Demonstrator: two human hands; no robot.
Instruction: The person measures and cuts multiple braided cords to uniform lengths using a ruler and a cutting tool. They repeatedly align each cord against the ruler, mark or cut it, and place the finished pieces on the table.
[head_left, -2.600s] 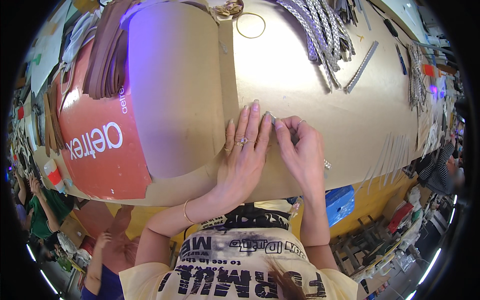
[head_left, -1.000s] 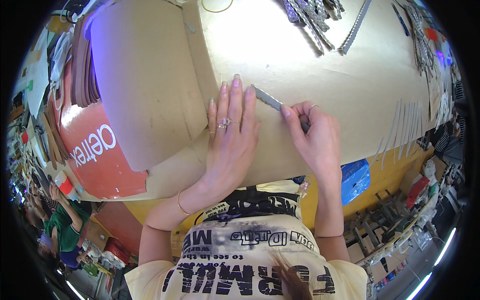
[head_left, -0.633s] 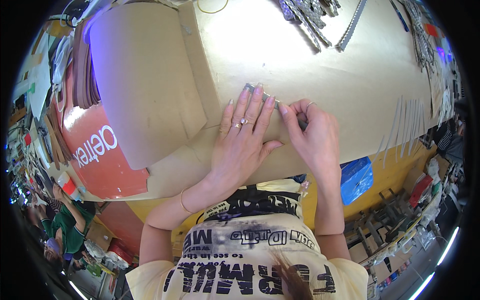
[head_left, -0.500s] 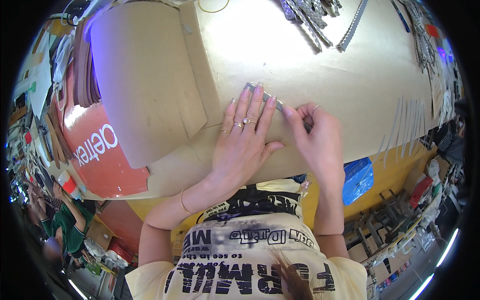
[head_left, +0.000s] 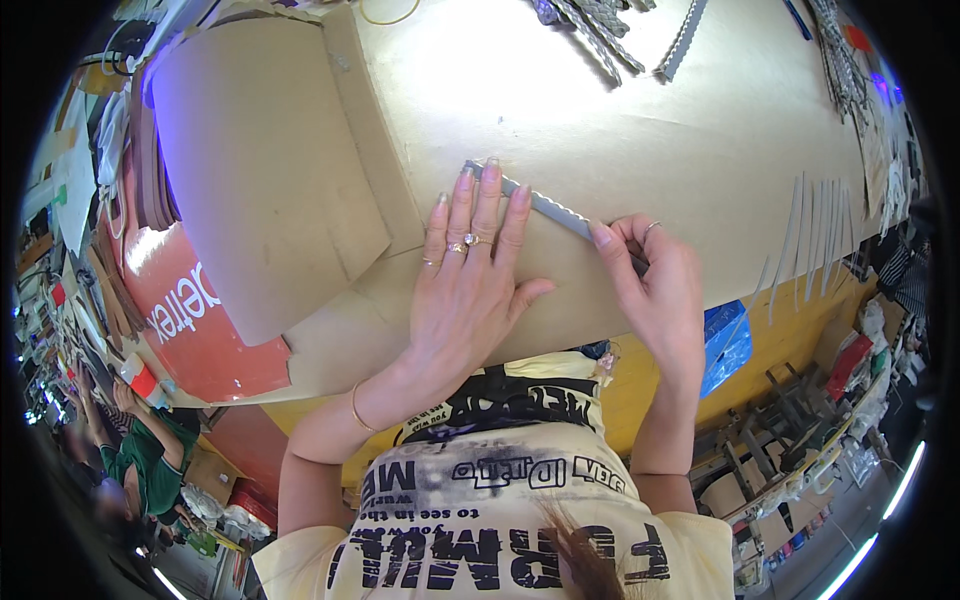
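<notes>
A narrow grey strip with a pale scalloped edge [head_left: 556, 210] lies slantwise on the board-covered table [head_left: 700, 150]. My left hand [head_left: 468, 260] rests flat on its far left end, fingers stretched out and the thumb apart. At the strip's other end my right hand [head_left: 655, 275] is closed, pinching it between thumb and fingers. The end of the strip inside the right hand is mostly hidden. Between the two hands a length of the strip shows, looking fairly straight.
A curved brown cardboard sheet [head_left: 270, 170] stands left, over a red panel [head_left: 215, 330]. Braided grey strips [head_left: 600, 40] and another scalloped strip [head_left: 682, 42] lie at the back. Thin grey strips [head_left: 822, 235] hang over the right edge. A person in green [head_left: 150, 450] is at far left.
My right hand has moved right, away from the left hand, and more of the strip shows between them. My left hand stays flat on the strip. The whole view has shifted slightly.
</notes>
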